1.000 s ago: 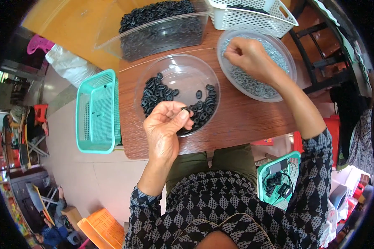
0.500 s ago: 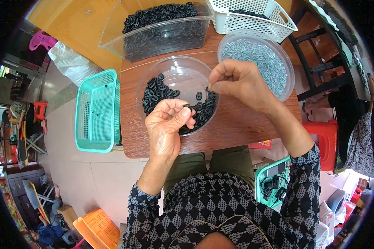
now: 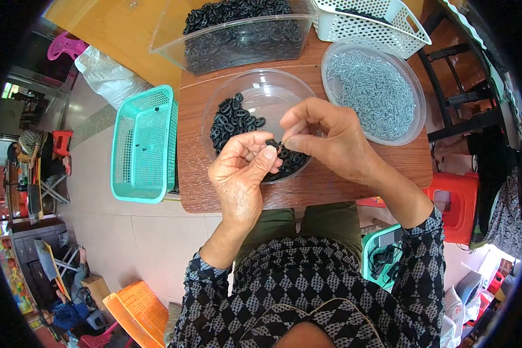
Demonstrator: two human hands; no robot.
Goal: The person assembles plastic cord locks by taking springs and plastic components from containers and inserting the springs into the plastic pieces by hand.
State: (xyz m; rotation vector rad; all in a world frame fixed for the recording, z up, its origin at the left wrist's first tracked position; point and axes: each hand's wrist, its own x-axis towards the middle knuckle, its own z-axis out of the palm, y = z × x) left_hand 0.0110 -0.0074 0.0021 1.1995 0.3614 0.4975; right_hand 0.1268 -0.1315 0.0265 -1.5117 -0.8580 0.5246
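Above a round clear tub [image 3: 265, 74], my two hands meet at the fingertips. Between thumb and forefinger, my left hand [image 3: 242, 168] pinches a small black oval piece [image 3: 272, 143]. My right hand [image 3: 330, 139] is closed in a pinch right against that piece; what its fingertips hold is too small and covered to make out. Many black oval pieces with holes [image 3: 231, 123] lie heaped along the tub's left side, and more show under my hands. To the right, a second round clear tub [image 3: 419, 119] holds many small silvery metal pins or screws [image 3: 372, 93].
A clear rectangular bin [image 3: 226, 61] of black pieces stands at the table's back, beside a white perforated basket [image 3: 377, 28]. Left of the wooden table [image 3: 206, 200] is a green basket [image 3: 151, 148] with a few black bits. A red stool [image 3: 461, 211] stands at the right.
My right hand has moved down and left from the tub's right edge to meet my left fingertips. The left hand keeps its pinch. The whole view has shifted slightly.
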